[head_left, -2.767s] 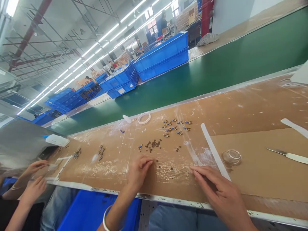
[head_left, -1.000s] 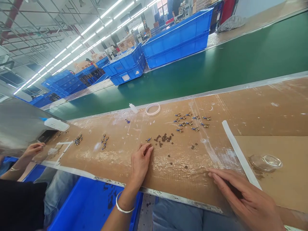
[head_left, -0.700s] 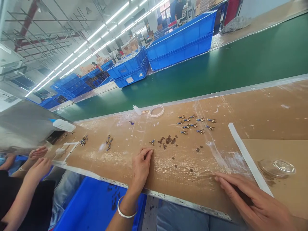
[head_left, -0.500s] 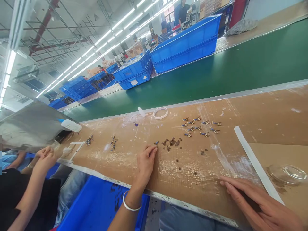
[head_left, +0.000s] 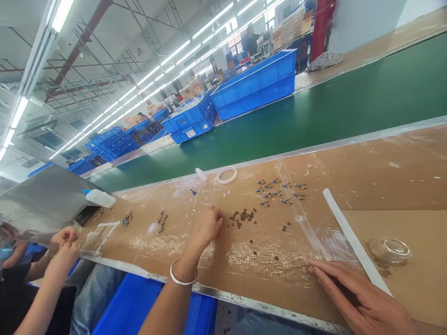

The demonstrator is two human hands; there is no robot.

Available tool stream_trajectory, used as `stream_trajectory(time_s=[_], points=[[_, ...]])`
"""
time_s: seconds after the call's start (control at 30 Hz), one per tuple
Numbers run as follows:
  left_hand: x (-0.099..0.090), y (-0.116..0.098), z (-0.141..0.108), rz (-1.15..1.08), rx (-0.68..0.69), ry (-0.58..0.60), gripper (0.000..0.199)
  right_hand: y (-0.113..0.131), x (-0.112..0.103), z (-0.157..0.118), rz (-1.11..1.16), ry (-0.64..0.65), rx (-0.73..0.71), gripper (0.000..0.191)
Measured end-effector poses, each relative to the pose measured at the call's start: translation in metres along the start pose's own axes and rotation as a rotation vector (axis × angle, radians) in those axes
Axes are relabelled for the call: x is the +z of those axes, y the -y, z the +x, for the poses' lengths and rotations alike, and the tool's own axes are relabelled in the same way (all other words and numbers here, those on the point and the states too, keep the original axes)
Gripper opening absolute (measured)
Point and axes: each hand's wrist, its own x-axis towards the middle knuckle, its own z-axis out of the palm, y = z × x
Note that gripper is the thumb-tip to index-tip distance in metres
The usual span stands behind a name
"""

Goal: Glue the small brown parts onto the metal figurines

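My left hand [head_left: 206, 224] is over the middle of the brown work surface, its fingers closed on a small blue-and-gold part [head_left: 222, 216]. Just right of it lies a scatter of small dark discs [head_left: 244, 215]. Several blue-and-gold parts [head_left: 276, 193] are laid out behind the discs. At the right, my right hand [head_left: 359, 291] rests low over the surface with thumb and index fingertips close together; whether anything small is between them cannot be made out. A few loose dark discs [head_left: 276, 258] lie between my hands.
A tape roll [head_left: 226, 175] and small white bottle [head_left: 201, 174] stand along the back edge, before the green belt [head_left: 265, 125]. A white strip [head_left: 354, 239] and glass dish [head_left: 391, 250] are at right. Another person's hands [head_left: 68, 242] work at left, near a larger bottle [head_left: 100, 197].
The view has shifted, moving the table items left and down. My left hand now covers more of the small part, with its back turned upward. My right hand looks much the same.
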Motion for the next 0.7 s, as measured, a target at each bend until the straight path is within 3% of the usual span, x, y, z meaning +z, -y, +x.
stream_trajectory(time_s=[0.2, 0.37, 0.4, 0.5, 0.57, 0.7], points=[[-0.011, -0.012, 0.005, -0.042, 0.015, -0.024, 0.016, 0.001, 0.000, -0.002, 0.022, -0.012, 0.043, 0.018], [-0.010, -0.016, -0.002, -0.346, -0.032, -0.109, 0.005, -0.003, 0.010, -0.008, 0.110, -0.043, 0.064, 0.018], [-0.009, -0.020, -0.005, -0.436, -0.026, -0.110, 0.013, -0.003, 0.012, -0.007, 0.129, -0.060, 0.066, 0.018], [-0.002, -0.043, -0.017, -0.898, -0.038, -0.078, 0.036, 0.002, 0.014, 0.000, 0.195, -0.118, 0.075, 0.018], [0.003, -0.066, -0.026, -1.226, -0.096, -0.006, 0.037, 0.005, 0.013, 0.004, 0.249, -0.143, 0.095, 0.019], [0.010, -0.118, -0.033, -1.416, -0.153, 0.160, 0.033, 0.010, 0.011, 0.009, 0.342, -0.131, 0.145, 0.017]])
